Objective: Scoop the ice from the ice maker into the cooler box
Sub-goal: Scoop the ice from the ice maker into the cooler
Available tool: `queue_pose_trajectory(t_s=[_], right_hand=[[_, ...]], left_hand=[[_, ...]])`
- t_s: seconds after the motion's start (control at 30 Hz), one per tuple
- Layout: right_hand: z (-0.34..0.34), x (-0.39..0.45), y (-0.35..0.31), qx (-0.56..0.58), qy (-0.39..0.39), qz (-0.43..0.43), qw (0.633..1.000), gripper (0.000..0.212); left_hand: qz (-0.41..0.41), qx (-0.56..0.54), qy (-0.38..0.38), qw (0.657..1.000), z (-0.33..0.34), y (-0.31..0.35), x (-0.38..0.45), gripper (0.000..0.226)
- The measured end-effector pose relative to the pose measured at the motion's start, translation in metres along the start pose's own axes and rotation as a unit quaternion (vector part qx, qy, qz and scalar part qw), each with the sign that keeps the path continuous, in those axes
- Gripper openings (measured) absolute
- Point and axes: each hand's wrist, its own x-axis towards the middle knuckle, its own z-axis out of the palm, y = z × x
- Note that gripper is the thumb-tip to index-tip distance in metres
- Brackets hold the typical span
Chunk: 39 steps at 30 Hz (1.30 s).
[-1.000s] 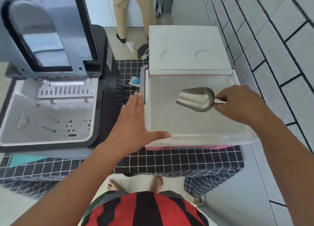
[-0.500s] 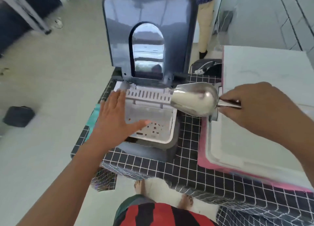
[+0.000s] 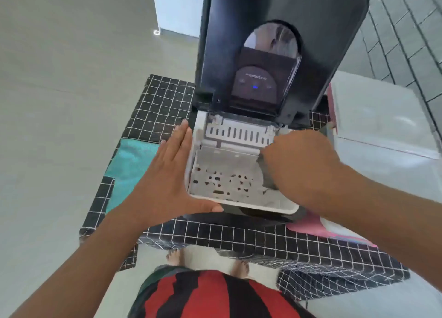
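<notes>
The black ice maker [image 3: 263, 216] stands on the checked table with its lid [image 3: 323, 30] raised. Its white perforated basket [image 3: 224, 174] shows no ice that I can make out. My left hand [image 3: 167, 176] lies flat with straight fingers against the machine's left side, thumb along the front rim. My right hand [image 3: 299, 167] is inside the basket at its right side, gripping the metal scoop [image 3: 265, 171], of which only a dark edge shows under the hand. The white foam cooler box [image 3: 382, 135] with a pink edge sits just right of the machine.
A black-and-white checked cloth [image 3: 215, 234] covers the table, with a teal cloth [image 3: 129, 164] left of the machine. Grey floor lies to the left, a tiled wall [image 3: 411, 42] at the right. My bare feet and striped red shirt show below the table edge.
My right hand carried the scoop from over the cooler box leftward and down into the ice maker's basket. My left hand shifted from the cooler's rim to the machine's left side.
</notes>
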Motion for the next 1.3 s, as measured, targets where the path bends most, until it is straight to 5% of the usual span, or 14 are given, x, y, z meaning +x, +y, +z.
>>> queue_pose_trajectory(t_s=[0.23, 0.57, 0.67, 0.97, 1.17, 1.3], right_hand=[[0.008, 0.063, -0.051, -0.003, -0.158, 0.057, 0.986, 0.011], [0.01, 0.036, -0.032, 0.082, -0.099, 0.064, 0.99, 0.017], [0.016, 0.033, -0.034, 0.032, -0.06, 0.072, 0.995, 0.015], [-0.002, 0.049, -0.044, 0.056, 0.051, -0.034, 0.997, 0.023], [0.001, 0.042, -0.023, -0.058, -0.025, 0.008, 0.998, 0.016], [0.018, 0.049, -0.043, -0.03, -0.093, -0.003, 0.995, 0.028]], left_hand=[[0.052, -0.048, -0.011, 0.997, -0.004, -0.02, 0.001, 0.15], [0.084, -0.066, -0.006, 0.994, 0.002, -0.03, 0.002, 0.148], [0.089, -0.077, -0.006, 0.993, 0.002, -0.03, 0.003, 0.147], [0.09, -0.098, -0.003, 0.991, 0.006, -0.031, 0.004, 0.145], [0.09, -0.104, -0.003, 0.99, 0.006, -0.031, 0.004, 0.148], [0.089, -0.107, -0.003, 0.99, 0.007, -0.032, 0.004, 0.15]])
